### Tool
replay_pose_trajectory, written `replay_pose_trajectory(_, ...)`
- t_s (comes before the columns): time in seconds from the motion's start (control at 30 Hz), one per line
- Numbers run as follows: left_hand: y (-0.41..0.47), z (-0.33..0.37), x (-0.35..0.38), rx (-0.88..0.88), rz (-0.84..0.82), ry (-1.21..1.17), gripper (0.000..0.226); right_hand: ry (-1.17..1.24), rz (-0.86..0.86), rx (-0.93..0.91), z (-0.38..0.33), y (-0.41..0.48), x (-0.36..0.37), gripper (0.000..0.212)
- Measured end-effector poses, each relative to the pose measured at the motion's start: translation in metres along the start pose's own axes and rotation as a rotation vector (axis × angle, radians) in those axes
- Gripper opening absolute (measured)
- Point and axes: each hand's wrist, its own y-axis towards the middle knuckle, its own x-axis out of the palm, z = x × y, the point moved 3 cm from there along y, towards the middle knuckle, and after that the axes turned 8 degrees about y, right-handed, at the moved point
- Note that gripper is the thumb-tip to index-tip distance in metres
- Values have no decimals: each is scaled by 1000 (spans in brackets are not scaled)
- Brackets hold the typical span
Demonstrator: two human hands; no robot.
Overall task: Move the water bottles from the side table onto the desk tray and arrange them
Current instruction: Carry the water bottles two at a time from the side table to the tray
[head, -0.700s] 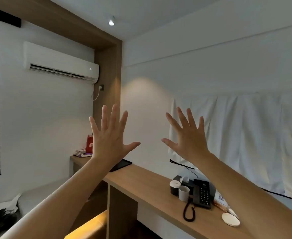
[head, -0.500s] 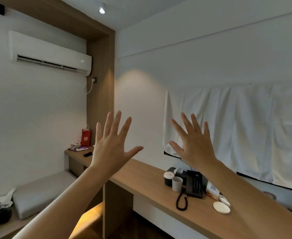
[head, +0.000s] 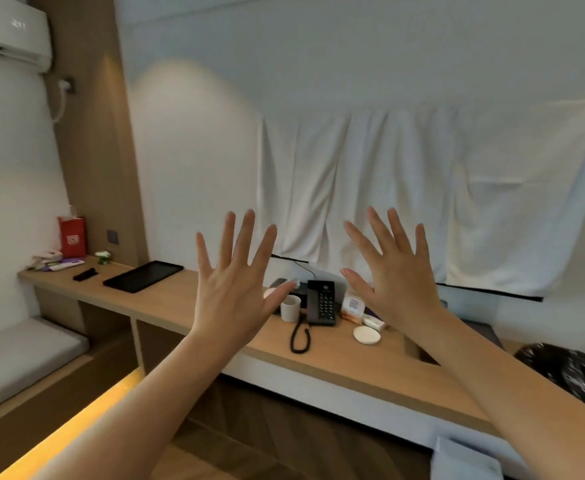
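Counting 2 hands mid-frame: left hand (head: pixel 230 294) and right hand (head: pixel 400 289), fingers splayed, gripping nothing; 1 flat black tray (head: pixel 143 276) centre-left on bench (head: pixel 166 301); 1 phone (head: pixel 322 303)

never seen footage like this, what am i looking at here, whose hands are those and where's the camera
There is no machine here: one wide-angle camera sits on a person's head, looking forward and down. The two bare arms coming in from below are that person's own. The left hand and right hand are raised, fingers spread, holding nothing. Behind them runs a long wooden desk. On it lie a flat black tray, a black telephone, a white cup and a round white disc; a red paper bag stands at its far left end.
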Motion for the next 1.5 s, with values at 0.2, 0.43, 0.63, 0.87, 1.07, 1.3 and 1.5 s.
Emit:
replay_pose_trajectory(0.2, 20, 33, 43, 148, 13, -193, 81, -105, -81, 149, 17, -21, 12, 68)
replay_pose_trajectory(0.43, 27, 103, 72, 326, 52, -429, 80, -261, -162, 370, 43, -74, 13, 69)
replay_pose_trajectory(0.63, 13, 180, 49, 460, 42, -577, 80, -357, -186, 523, 65, -142, -31, 68)
replay_pose_trajectory(0.87, -17, 265, -30, 596, 78, -753, 77, -469, -159, 672, 83, -237, -108, 65)
replay_pose_trajectory(1.07, -66, 331, -111, 706, 71, -853, 77, -564, -196, 823, 86, -339, -183, 66)
replay_pose_trajectory(1.3, -134, 391, -185, 824, 39, -988, 74, -613, -176, 1032, 66, -446, -253, 68)
replay_pose_trajectory(1.5, -174, 436, -233, 973, 38, -1066, 73, -672, -196, 1204, 50, -516, -285, 68)
